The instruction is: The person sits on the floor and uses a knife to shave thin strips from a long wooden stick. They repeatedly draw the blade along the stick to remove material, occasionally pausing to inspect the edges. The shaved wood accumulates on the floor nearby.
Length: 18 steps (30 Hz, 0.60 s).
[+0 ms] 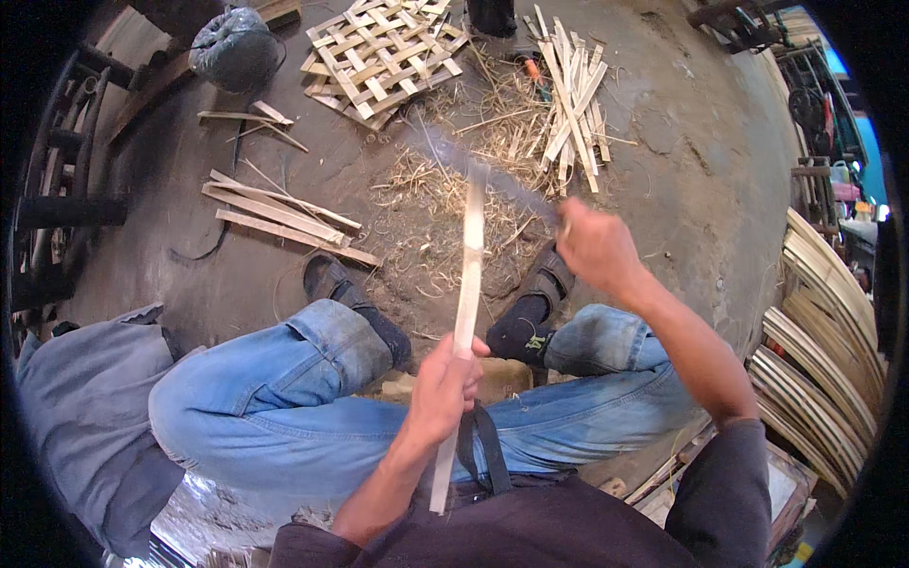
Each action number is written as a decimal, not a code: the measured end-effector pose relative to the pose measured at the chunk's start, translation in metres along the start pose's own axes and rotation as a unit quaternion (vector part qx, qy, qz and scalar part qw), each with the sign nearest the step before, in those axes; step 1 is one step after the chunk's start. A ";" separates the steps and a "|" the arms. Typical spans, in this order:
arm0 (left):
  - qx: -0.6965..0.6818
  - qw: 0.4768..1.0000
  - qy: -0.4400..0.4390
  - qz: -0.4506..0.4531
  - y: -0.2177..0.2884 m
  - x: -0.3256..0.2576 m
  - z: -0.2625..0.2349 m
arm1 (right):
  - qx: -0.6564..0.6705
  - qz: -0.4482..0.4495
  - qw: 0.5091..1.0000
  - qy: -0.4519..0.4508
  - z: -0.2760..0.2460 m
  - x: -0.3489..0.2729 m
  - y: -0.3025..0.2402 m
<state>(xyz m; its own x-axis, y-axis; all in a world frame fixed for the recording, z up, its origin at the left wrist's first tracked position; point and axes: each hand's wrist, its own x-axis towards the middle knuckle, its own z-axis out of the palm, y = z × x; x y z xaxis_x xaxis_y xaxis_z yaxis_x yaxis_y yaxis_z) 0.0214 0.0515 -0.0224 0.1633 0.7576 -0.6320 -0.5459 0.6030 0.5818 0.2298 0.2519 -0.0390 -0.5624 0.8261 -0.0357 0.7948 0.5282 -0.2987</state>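
Note:
My left hand is closed around a pale wooden strip that points away from me above my lap, its near end jutting out below the fist. My right hand grips the handle of a long knife. The blade is smeared by motion and lies across the strip's far end; whether it touches cannot be told. Beneath them, curly shavings are scattered over the floor between my sandalled feet. A dark strap hangs by my left hand.
A woven lattice panel lies at the far middle, with a pile of cut strips to its right. More strips rest left of my feet. A grey bag stands far left. Long bent slats are stacked at right.

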 end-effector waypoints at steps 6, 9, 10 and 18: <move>0.121 0.912 0.182 0.347 0.080 0.046 0.020 | 0.450 0.241 0.858 0.059 -0.006 0.024 -0.045; 0.156 0.846 0.225 0.458 0.091 0.072 0.011 | 0.581 0.211 0.786 -0.005 0.003 0.025 -0.090; 0.165 0.832 0.226 0.478 0.090 0.080 0.007 | 0.613 0.202 0.763 -0.032 0.005 0.025 -0.104; 0.080 0.892 0.206 0.395 0.045 0.075 -0.001 | 0.687 0.226 0.682 -0.112 0.063 0.010 -0.108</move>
<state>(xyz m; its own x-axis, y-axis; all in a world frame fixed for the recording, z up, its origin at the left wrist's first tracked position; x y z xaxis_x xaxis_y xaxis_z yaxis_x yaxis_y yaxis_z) 0.0078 0.1351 -0.0439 -0.5541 0.8253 -0.1084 -0.2281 -0.0253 0.9733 0.1237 0.1912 -0.0674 -0.4744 0.7112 -0.5187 0.0217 -0.5797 -0.8146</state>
